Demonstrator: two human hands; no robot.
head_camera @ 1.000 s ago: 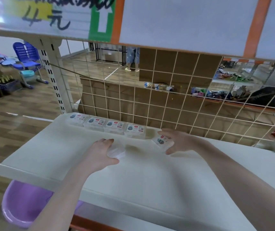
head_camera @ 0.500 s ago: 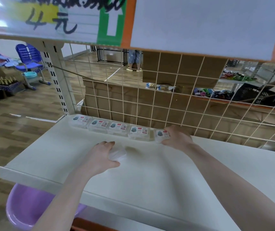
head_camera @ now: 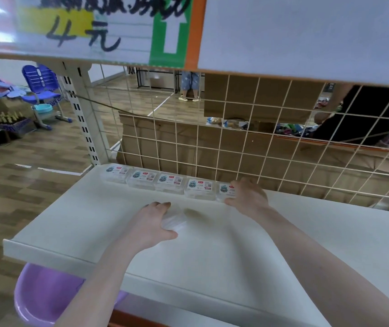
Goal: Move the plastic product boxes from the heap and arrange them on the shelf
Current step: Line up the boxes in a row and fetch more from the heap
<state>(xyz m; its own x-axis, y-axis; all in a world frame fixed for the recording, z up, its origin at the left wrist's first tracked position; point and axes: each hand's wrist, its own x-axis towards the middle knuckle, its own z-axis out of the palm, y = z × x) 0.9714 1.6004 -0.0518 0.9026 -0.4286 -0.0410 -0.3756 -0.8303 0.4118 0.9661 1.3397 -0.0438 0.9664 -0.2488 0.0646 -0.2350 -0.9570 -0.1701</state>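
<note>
Several clear plastic product boxes with printed labels stand in a row (head_camera: 170, 182) along the back of the white shelf (head_camera: 99, 218), against the wire grid. My right hand (head_camera: 247, 197) grips the box at the row's right end (head_camera: 224, 191), set down beside its neighbour (head_camera: 199, 188). My left hand (head_camera: 153, 223) holds another clear box (head_camera: 175, 220) on the shelf surface, in front of the row. Most of that box is covered by my fingers.
A wire grid panel (head_camera: 236, 149) backs the shelf, with cardboard behind it. A price sign (head_camera: 94, 29) hangs overhead. A purple basin (head_camera: 47, 296) sits below the shelf's front edge at the left. A blue chair (head_camera: 42, 86) stands far left.
My right hand carried its box back to the row and set it at the right end. The left hand has stayed in place with its box.
</note>
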